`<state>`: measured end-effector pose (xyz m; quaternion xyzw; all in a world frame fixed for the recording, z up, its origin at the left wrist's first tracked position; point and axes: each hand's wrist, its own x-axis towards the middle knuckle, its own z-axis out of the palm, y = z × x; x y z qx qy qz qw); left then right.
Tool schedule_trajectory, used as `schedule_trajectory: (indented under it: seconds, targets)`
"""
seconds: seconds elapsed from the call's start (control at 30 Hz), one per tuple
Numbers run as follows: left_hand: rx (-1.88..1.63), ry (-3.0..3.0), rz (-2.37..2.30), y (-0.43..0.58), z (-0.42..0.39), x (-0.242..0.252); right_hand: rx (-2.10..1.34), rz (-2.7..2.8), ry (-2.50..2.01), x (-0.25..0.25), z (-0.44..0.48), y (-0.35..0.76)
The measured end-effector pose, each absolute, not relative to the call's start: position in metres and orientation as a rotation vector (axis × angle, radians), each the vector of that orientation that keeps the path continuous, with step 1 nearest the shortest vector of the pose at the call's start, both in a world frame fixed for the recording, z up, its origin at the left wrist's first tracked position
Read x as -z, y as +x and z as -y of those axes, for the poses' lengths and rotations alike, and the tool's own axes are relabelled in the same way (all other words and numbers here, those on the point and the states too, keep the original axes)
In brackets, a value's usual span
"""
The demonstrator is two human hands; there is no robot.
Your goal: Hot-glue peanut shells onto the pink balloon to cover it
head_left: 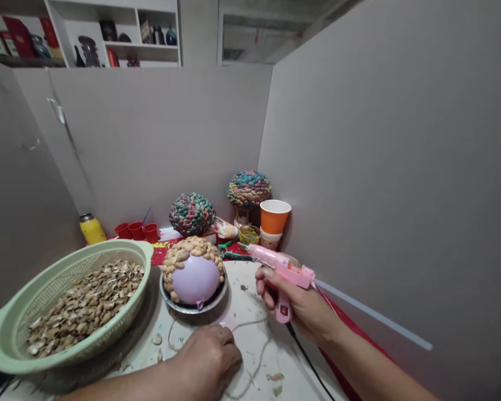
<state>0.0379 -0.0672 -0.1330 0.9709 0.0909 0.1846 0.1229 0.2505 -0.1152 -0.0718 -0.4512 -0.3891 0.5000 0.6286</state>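
Note:
My right hand [292,295] grips a pink hot glue gun [275,259] by its handle, the nozzle pointing left and away from me. Low in the middle, my left hand [211,356] rests on the table with its fingers curled under; what they hold, if anything, is hidden. A thin string [259,362] loops on the tabletop around that hand. Beyond it, a lilac balloon [196,280] sits in a round metal dish [194,308]. Tan nut shells [194,245] cover the balloon's top and sides, while its front is bare. Both hands are apart from the balloon.
A green colander [144,250] full of shells [96,306] stands at left. Behind are red cups [150,232], a yellow bottle [92,228], two colourful shell-covered balls [192,213] [249,189], green-handled pliers [229,245] and stacked paper cups [273,218]. Grey partitions [359,167] enclose the table; a black cord [307,356] trails forward.

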Motion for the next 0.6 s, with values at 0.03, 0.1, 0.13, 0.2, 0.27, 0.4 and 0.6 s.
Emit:
schedule_trajectory:
  seconds: [0.03, 0.1, 0.13, 0.2, 0.27, 0.4, 0.6]
  targets:
    - [-0.533, 2.861, -0.272, 0.039, 0.066, 0.136, -1.161, 0.906, -1.04, 0.077, 0.113, 0.249]
    - [-0.537, 2.908, -0.283, 0.039, 0.064, 0.14, -1.183, 0.926, -1.052, 0.089, 0.111, 0.248]
    - [-0.54, 2.923, -0.285, 0.038, 0.062, 0.143, -1.189, 0.929, -1.059, 0.095, 0.111, 0.248]
    - [-0.549, 2.939, -0.29, 0.037, 0.06, 0.146, -1.192, 0.923, -1.077, 0.105, 0.112, 0.248]
    - [-0.57, 2.937, -0.284, 0.036, 0.059, 0.15, -1.176, 0.911, -1.106, 0.111, 0.113, 0.248]
    - [-0.635, 2.883, -0.244, 0.033, 0.059, 0.153, -1.088, 0.887, -1.161, 0.112, 0.114, 0.248]
    - [-0.737, 2.773, -0.24, 0.006, 0.061, 0.138, -1.098, 0.873, -1.229, 0.115, 0.119, 0.246]
